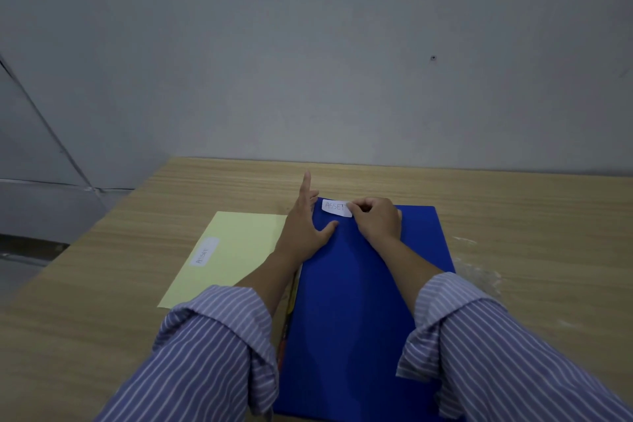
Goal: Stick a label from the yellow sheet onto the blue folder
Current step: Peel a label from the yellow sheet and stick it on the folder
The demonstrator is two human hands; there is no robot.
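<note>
The blue folder (356, 291) lies lengthwise on the wooden table in front of me. A white label (336, 208) reading ASSET lies on its far left corner. My right hand (376, 217) pinches the label's right end with curled fingers. My left hand (305, 226) rests flat on the folder's left edge, fingers spread and pointing away, thumb on the blue cover. The yellow sheet (236, 250) lies to the left of the folder, with one more white label (205, 252) stuck on it.
The wooden table (513, 216) meets a grey wall at its far edge. Crumpled clear plastic (479, 271) lies right of the folder. Coloured page edges (289, 305) show along the folder's left side. The table's left edge drops off to the floor.
</note>
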